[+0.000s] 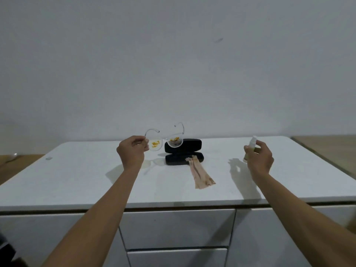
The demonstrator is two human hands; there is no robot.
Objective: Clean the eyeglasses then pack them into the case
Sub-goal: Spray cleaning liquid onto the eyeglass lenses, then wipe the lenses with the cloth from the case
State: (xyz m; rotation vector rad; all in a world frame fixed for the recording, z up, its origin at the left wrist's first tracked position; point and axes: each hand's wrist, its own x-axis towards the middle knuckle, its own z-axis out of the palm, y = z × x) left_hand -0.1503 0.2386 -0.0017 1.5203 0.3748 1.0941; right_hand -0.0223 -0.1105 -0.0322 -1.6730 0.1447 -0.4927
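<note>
My left hand [132, 151] holds clear-framed eyeglasses [165, 140] by their left edge, lifted above the white counter [77, 180]. Both lenses carry yellow-orange smears, and the temples point away from me. Behind and below the glasses, a black case [183, 152] lies open on the counter. A beige cleaning cloth [201, 175] is draped from the case's front edge toward me. My right hand [260, 158] grips a small white spray bottle [250, 146], upright, out to the right of the case.
The counter stands against a plain wall, with drawers [177, 228] under its front edge. Wooden surfaces adjoin it at the far left [11, 164] and far right [331, 149]. A small grey mark [49, 158] sits near the counter's left corner.
</note>
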